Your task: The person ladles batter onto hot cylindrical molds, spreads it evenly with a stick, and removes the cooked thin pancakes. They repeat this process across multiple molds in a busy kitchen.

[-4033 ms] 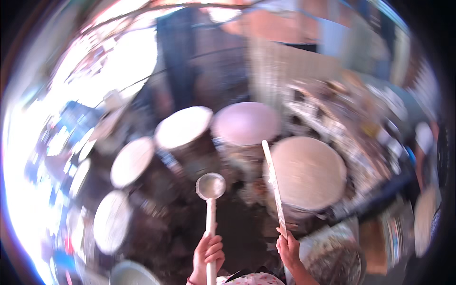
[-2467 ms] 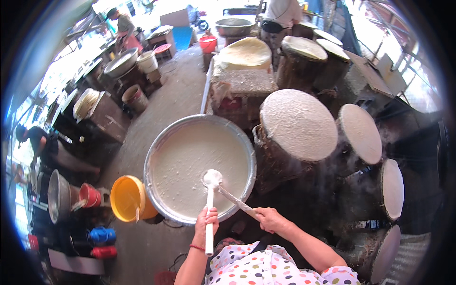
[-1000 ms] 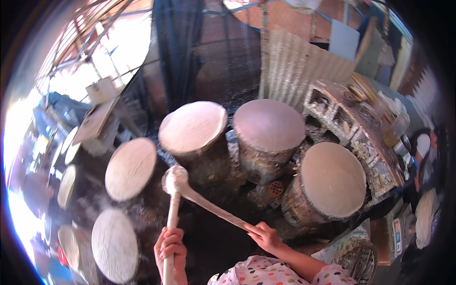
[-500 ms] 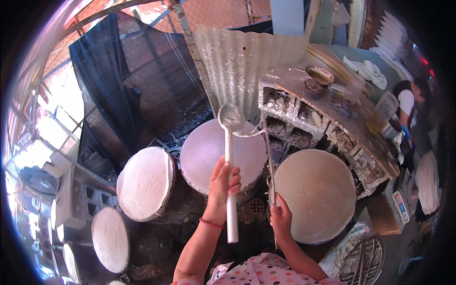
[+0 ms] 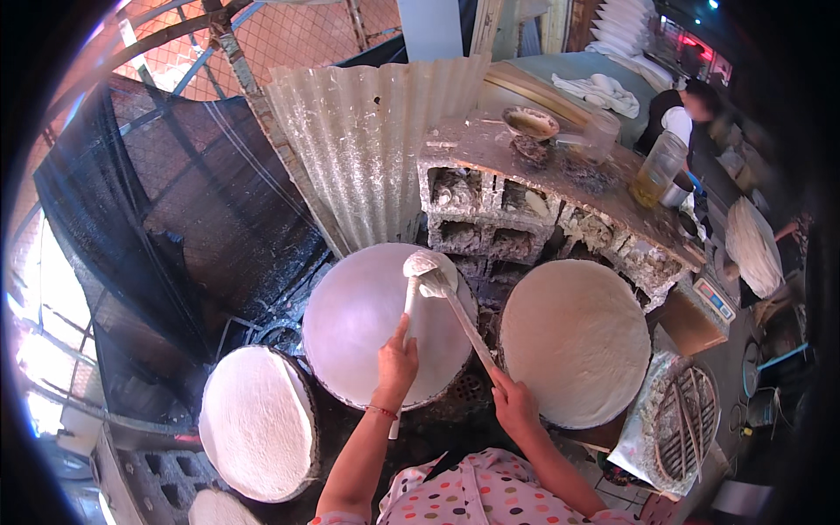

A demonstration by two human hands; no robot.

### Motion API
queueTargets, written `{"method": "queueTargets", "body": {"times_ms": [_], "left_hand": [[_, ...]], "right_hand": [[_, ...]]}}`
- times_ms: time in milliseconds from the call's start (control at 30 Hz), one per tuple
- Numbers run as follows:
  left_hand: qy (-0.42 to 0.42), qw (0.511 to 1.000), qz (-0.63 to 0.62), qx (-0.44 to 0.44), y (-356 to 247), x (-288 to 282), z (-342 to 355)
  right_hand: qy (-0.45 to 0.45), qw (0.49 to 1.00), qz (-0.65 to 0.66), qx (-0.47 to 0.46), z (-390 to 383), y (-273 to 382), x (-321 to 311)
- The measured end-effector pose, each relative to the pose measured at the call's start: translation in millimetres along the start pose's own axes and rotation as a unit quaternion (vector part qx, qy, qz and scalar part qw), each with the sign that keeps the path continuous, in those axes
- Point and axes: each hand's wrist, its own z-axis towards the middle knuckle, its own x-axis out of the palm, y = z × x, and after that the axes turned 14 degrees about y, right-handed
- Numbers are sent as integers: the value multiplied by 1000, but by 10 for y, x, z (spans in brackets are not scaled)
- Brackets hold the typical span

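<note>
My left hand [image 5: 398, 363] is wrapped round the long white handle of a ladle [image 5: 422, 264], whose bowl carries wet white batter over the far part of the middle round griddle [image 5: 359, 328]. My right hand [image 5: 514, 398] grips a thin wooden stick [image 5: 471, 331]. It slants up and left, its tip meeting the ladle's bowl, where white batter clings. Whether the bowl touches the griddle I cannot tell. A pale layer covers the right round griddle [image 5: 573, 346]. On the left round griddle [image 5: 258, 424] lies a white disc with one raised edge.
Behind the griddles stand a corrugated sheet [image 5: 350, 149] and a cinder-block ledge [image 5: 490, 192] holding a bowl [image 5: 530, 123] and a jar of yellow liquid [image 5: 658, 171]. A rack with sticks [image 5: 682, 420] is at the right. Another person [image 5: 678, 114] is at the far right.
The ladle has come down toward the middle griddle. The stick has swung from nearly upright to leaning left, its tip now at the bowl. My view has shifted to the right.
</note>
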Motion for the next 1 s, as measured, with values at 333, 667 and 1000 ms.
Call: {"method": "queueTargets", "body": {"times_ms": [333, 667, 1000], "left_hand": [[-154, 976, -144, 47, 121, -928, 178], [-63, 895, -441, -31, -71, -1119, -516], [-50, 836, -536, -108, -24, -1061, -713]], "right_hand": [[-20, 952, 291, 95, 288, 292, 586], [-21, 976, 216, 16, 703, 510, 931], [-25, 999, -42, -18, 615, 775, 452]]}}
